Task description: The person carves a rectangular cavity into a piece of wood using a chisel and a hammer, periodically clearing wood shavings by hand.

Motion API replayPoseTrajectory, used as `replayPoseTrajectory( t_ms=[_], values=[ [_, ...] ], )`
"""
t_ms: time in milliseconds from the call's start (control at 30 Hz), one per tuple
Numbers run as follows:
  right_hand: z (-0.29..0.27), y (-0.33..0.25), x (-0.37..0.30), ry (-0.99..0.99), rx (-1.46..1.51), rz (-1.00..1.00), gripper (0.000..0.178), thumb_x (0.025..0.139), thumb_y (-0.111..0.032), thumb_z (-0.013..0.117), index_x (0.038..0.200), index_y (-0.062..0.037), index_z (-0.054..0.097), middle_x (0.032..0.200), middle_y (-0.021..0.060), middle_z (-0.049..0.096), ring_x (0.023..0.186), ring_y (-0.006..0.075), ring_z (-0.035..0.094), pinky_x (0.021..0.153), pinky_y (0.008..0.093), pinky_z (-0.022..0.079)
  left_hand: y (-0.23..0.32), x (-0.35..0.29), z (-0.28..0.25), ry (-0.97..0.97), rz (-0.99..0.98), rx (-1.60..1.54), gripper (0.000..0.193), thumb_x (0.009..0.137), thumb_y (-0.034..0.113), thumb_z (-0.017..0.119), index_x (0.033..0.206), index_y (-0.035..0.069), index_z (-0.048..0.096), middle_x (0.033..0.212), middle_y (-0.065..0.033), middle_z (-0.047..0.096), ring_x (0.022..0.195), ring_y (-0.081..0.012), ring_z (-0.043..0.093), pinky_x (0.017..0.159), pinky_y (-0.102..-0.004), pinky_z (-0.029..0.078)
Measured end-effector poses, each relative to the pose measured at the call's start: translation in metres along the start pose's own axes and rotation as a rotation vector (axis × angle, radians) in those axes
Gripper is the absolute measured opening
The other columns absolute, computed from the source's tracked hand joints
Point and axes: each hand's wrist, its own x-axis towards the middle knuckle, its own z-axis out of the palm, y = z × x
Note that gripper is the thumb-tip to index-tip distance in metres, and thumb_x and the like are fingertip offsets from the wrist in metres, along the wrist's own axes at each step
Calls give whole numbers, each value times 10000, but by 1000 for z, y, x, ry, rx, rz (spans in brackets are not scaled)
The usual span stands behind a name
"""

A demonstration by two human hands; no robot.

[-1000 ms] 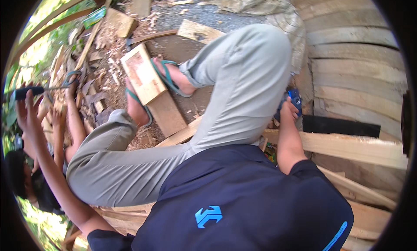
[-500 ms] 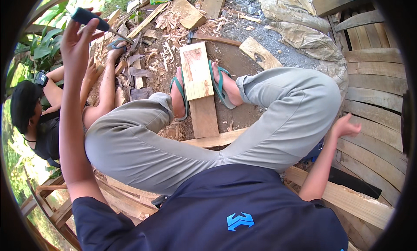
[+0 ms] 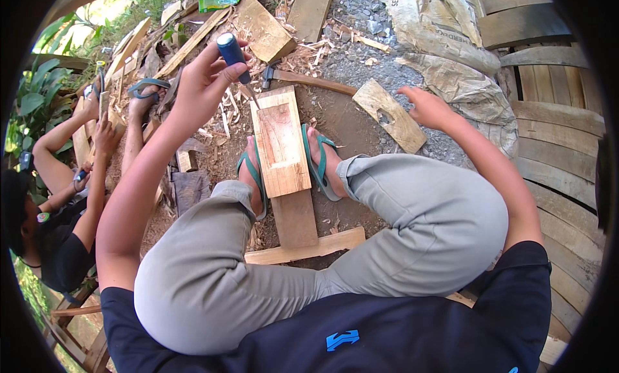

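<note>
My left hand [image 3: 209, 83] grips a chisel [image 3: 230, 49] by its blue handle, its thin metal end pointing down at the far left edge of a pale wooden block [image 3: 288, 179]. A shallow rectangular recess shows in the block's upper face. The block lies on a brown board [image 3: 294, 221] between my feet, which are in green-strapped flip-flops. My right hand [image 3: 425, 108] is empty, fingers apart, just right of a flat wood piece [image 3: 406, 131] with a hole in it. A hammer [image 3: 309, 80] lies on the ground beyond the block, its handle end near that piece.
At left, another person [image 3: 64, 231] sits low, hands among wood pieces. Wood shavings [image 3: 229, 115] and offcuts [image 3: 264, 31] litter the ground. Crumpled sacks [image 3: 451, 83] lie on gravel at the right, beside a slatted wooden structure [image 3: 558, 141]. A wood strip [image 3: 335, 244] lies nearer me.
My left hand has brought the chisel from the far left in to the block. My right hand has moved from beside my right knee forward to the holed wood piece.
</note>
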Motion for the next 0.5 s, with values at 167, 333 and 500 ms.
replayPoseTrajectory(
  t_ms=[167, 333, 500],
  values=[
    [55, 1, 62, 19, -98, -143, 384, 872, -155, 665, 1245, -104, 588, 1171, 149, 599, 1152, 344, 606, 944, 475, 513, -34, -13, 26, 112, -121, -164, 460, 1045, 161, 600, 1455, 18, 446, 1223, -129, 661, 1117, -225, 680, 908, -353, 573],
    [76, -29, 79, -34, -215, 215, 1078, 675, -508, 895, 1505, -140, 313, 1305, 234, 500, 1202, 450, 560, 973, 539, 521, -39, -44, 25, 307, -116, -161, 387, 1032, 140, 621, 1371, 4, 492, 1202, -137, 687, 1056, -236, 713, 876, -344, 593],
    [121, -32, 49, 148, -196, 230, 1147, 698, -420, 902, 1577, -168, 208, 1325, 226, 501, 1232, 450, 535, 989, 576, 489, -52, -64, 16, 371, -89, -142, 390, 1050, 154, 587, 1384, -6, 464, 1243, -192, 666, 1082, -324, 714, 915, -428, 624]
  ],
)
